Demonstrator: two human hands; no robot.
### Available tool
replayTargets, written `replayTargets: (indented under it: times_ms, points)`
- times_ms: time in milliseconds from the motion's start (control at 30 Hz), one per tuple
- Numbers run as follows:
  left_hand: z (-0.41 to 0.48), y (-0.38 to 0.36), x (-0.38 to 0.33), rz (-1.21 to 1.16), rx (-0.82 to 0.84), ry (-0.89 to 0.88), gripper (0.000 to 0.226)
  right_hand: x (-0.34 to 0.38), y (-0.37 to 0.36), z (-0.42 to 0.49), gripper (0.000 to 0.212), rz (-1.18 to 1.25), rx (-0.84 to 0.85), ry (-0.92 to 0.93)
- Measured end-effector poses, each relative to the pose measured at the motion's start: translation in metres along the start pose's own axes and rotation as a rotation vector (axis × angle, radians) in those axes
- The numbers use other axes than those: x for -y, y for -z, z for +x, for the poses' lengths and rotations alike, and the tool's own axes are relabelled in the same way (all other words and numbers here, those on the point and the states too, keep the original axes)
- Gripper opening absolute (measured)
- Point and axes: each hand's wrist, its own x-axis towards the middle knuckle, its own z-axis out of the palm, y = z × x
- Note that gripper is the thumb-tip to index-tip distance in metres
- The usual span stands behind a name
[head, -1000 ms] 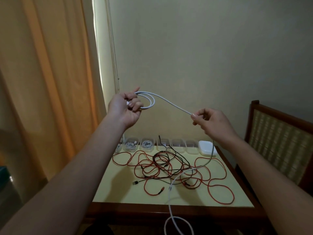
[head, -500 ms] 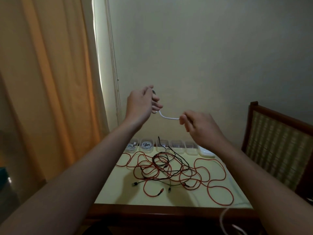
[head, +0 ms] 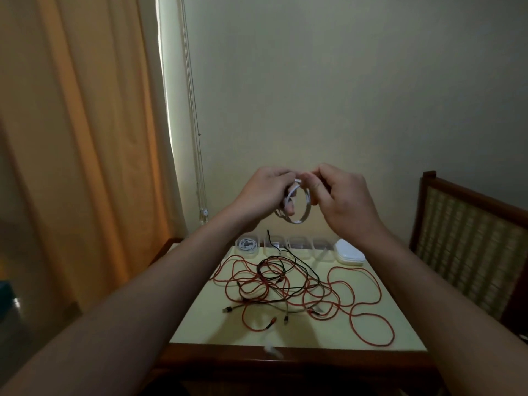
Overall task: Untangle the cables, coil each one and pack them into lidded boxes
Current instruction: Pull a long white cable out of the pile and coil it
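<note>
cable tangle [head: 285,284] sat mid bench [head: 200,324], boxes [head: 298,244] lined up behind it at the far edge, lid stack [head: 350,252] at the row's right end, chair [head: 468,247] off right, curtain [head: 85,138] way left

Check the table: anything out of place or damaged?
Nothing damaged. The red and black cables lie tangled on the table, one black end poking up over a box. A blurred white cable end hangs at the near edge.

Our yellow desk [head: 205,324] carries red cables [head: 354,310] and black cables [head: 285,264] tangled at centre, clear boxes [head: 297,244] at 12 o'clock, white lids [head: 350,252] at 1 o'clock.
</note>
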Motion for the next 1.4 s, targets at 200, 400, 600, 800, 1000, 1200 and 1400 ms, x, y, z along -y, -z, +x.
replayTargets:
  times_ms: [200, 400, 600, 800, 1000, 1200, 1400]
  points:
    - [0.004, 0.000, -0.001, -0.309, -0.054, 0.136, 0.027, 0.002, -0.002, -0.002, 0.030, 0.111, -0.022, -0.115]
    - [0.003, 0.009, -0.002, -0.449, -0.083, 0.224, 0.032, -0.004, 0.000, -0.001, 0.037, 0.119, -0.031, -0.260]
    - [-0.001, 0.007, -0.009, -0.553, 0.077, 0.269, 0.022, -0.005, -0.008, -0.003, 0.047, 0.162, 0.091, -0.372]
    - [-0.005, 0.003, -0.008, -0.590, 0.134, 0.241, 0.019, 0.010, -0.008, -0.003, 0.054, 0.433, 0.225, -0.416]
    - [-0.007, -0.008, -0.003, -0.424, -0.072, 0.106, 0.018, 0.015, -0.015, -0.004, 0.054, 0.366, 0.074, -0.399]
    - [-0.009, -0.013, -0.003, -0.559, 0.027, 0.199, 0.023, 0.014, -0.017, -0.005, 0.052, 0.401, 0.044, -0.404]
    - [-0.010, -0.018, 0.002, -0.571, 0.016, 0.105, 0.028, 0.020, -0.021, -0.006, 0.044, 0.456, 0.037, -0.399]
